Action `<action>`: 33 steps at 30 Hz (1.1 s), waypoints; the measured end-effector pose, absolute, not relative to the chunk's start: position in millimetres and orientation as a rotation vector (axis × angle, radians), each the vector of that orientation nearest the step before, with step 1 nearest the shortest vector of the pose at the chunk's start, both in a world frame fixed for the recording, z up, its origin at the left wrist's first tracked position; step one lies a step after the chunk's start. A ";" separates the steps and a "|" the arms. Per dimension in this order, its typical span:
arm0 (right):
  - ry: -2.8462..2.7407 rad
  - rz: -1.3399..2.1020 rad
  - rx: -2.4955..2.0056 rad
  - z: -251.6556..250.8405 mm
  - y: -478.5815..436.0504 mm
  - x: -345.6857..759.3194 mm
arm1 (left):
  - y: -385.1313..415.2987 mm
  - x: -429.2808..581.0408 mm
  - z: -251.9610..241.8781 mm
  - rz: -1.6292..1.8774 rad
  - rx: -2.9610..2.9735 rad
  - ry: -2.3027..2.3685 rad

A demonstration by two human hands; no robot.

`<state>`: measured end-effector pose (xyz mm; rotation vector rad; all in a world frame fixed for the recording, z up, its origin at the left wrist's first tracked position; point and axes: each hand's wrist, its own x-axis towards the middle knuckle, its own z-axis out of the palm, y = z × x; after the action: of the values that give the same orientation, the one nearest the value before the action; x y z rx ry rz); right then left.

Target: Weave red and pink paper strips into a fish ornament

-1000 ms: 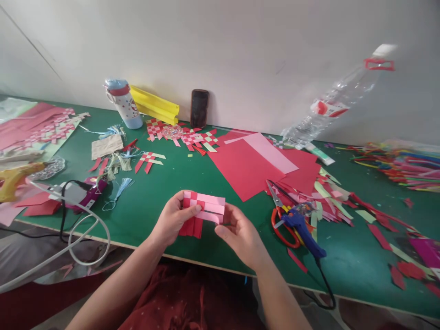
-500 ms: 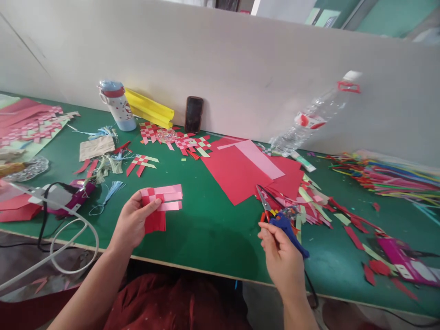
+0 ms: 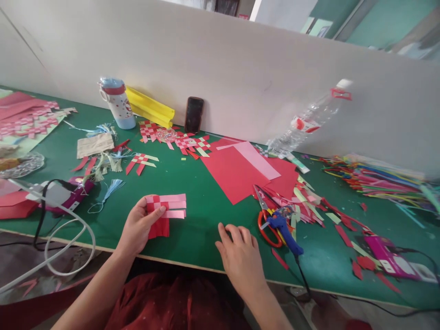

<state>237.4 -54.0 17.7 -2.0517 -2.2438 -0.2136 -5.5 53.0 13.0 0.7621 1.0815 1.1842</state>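
Observation:
My left hand (image 3: 139, 227) pinches a small woven piece of red and pink paper strips (image 3: 165, 211), thumb on top, just above the green table (image 3: 206, 220). My right hand (image 3: 239, 256) lies near the table's front edge with its fingers stretched forward and nothing in it. A blue glue gun (image 3: 283, 227) and red-handled scissors (image 3: 266, 215) lie just right of that hand.
Red and pink paper sheets (image 3: 240, 169) lie mid-table, with cut strips (image 3: 319, 206) to their right. At the back stand a water flask (image 3: 118, 103), a yellow folded sheet (image 3: 149, 107), a phone (image 3: 194, 114) and a tilted clear plastic bottle (image 3: 305, 123). Cables (image 3: 55, 229) hang at left.
My right hand left the woven piece, reached to the glue gun, then came back left and now rests open on the table. My left hand kept hold of the weave.

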 end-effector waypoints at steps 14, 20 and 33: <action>-2.299 -0.088 -2.154 8.6 -29.9 227.2 | 53.2 -8.5 8.8 1.173 0.789 1.058; -2.105 -0.294 -2.417 6.4 -59.9 263.9 | 52.3 -10.9 6.4 1.164 0.777 1.044; -2.038 -0.458 -2.548 10.4 -62.5 274.7 | 53.7 -12.1 0.9 1.151 0.871 1.037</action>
<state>274.7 -62.5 10.4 -2.5481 -2.0381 -0.4576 -12.1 53.7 0.9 0.8712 1.0371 1.1511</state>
